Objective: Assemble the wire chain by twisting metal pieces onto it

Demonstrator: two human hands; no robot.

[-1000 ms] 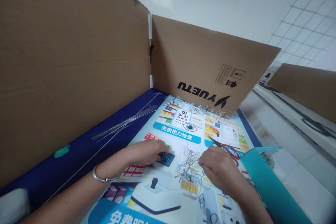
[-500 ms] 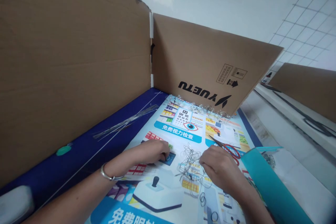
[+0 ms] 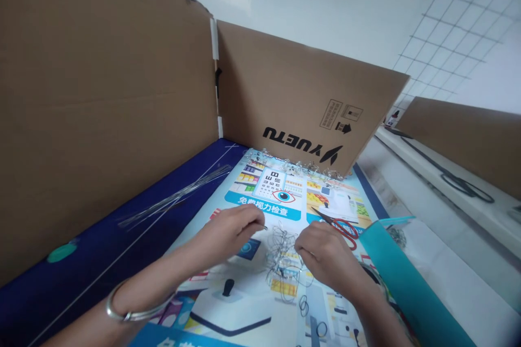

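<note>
A loose tangle of thin wire (image 3: 281, 255) lies on the printed sheet between my two hands. My left hand (image 3: 238, 226) hovers left of the tangle, thumb and fingers pinched together. A tiny dark tip shows at its fingertips, too small to name. At the tangle's right side is my right hand (image 3: 323, 249), its fingers closed against the outer loops, apparently on wire; the grip itself is hidden. Scissors with red handles (image 3: 345, 232) lie just beyond my right hand, blades pointing away to the left. Small dark wire rings (image 3: 303, 306) sit nearer me.
A bundle of straight wires (image 3: 175, 198) lies on the dark blue surface at left. Cardboard panels (image 3: 285, 81) stand along the left and far sides, with wire bits (image 3: 301, 167) at the far foot. A teal folded box (image 3: 407, 276) stands at right.
My left hand has lifted slightly away from the sheet, still pinched. My right hand stays at the tangle's edge. The whole view has shifted, so things appear farther left.
</note>
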